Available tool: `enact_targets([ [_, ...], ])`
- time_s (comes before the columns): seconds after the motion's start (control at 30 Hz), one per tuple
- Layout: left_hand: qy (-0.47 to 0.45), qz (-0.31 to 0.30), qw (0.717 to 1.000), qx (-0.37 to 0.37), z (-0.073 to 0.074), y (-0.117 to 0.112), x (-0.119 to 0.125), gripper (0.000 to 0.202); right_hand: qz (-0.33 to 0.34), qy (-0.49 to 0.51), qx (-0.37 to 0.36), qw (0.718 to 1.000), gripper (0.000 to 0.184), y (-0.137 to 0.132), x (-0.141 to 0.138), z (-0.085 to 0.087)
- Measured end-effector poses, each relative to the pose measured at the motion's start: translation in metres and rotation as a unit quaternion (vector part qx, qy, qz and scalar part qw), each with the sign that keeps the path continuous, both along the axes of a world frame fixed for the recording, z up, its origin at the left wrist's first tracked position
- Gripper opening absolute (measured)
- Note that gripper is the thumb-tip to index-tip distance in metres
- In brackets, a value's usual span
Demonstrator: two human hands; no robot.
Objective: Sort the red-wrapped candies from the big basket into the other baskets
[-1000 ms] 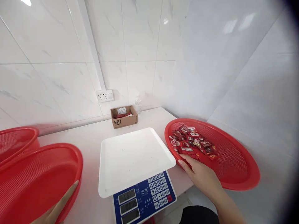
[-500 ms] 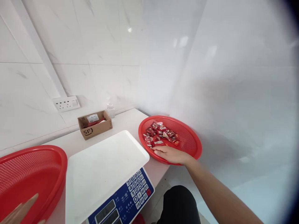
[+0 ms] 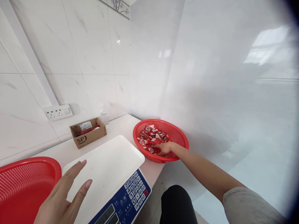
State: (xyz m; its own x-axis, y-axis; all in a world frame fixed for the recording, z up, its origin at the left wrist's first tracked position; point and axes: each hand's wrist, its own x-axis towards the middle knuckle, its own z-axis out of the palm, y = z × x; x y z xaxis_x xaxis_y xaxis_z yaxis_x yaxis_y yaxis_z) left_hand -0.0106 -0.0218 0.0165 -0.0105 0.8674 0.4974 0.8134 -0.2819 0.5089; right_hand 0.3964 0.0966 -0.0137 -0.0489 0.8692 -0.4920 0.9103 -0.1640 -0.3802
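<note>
My right hand [image 3: 165, 148] reaches into a round red mesh basket [image 3: 179, 140] at the table's right end and rests on a pile of red-wrapped candies [image 3: 150, 137]; its fingers curl down among the wrappers, and whether they grip any is hidden. My left hand [image 3: 63, 196] hovers open, fingers spread, over the near left corner of the white weighing tray [image 3: 112, 165] of an electronic scale. The scale's blue keypad panel [image 3: 130, 194] faces me.
A second red basket [image 3: 25, 180] sits at the left edge. A small cardboard box [image 3: 88, 132] and a clear bottle [image 3: 104, 115] stand by the tiled wall, below a wall socket strip [image 3: 58, 112]. The table edge drops off in front of me, near my dark-clothed lap.
The view has swung right and pulled back. My right hand moved from the basket's near rim deeper into the candies. My left hand rose from the left basket to above the scale tray.
</note>
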Motion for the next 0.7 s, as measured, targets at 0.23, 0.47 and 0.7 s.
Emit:
enact_targets([
  [0.23, -0.025, -0.01, 0.999, -0.046, 0.003, 0.002, 0.004, 0.042, 0.009, 0.077, -0.014, 0.997, 0.074, 0.0, -0.03, 0.001],
  [0.47, -0.02, -0.005, 0.996, -0.084, -0.005, 0.006, -0.009, 0.047, -0.041, 0.187, -0.032, 0.981, 0.043, 0.012, -0.06, -0.009],
  [0.7, -0.032, -0.025, 0.994, -0.098, -0.006, 0.012, -0.014, 0.049, -0.088, 0.281, -0.087, 0.952, 0.04, 0.016, -0.061, -0.011],
])
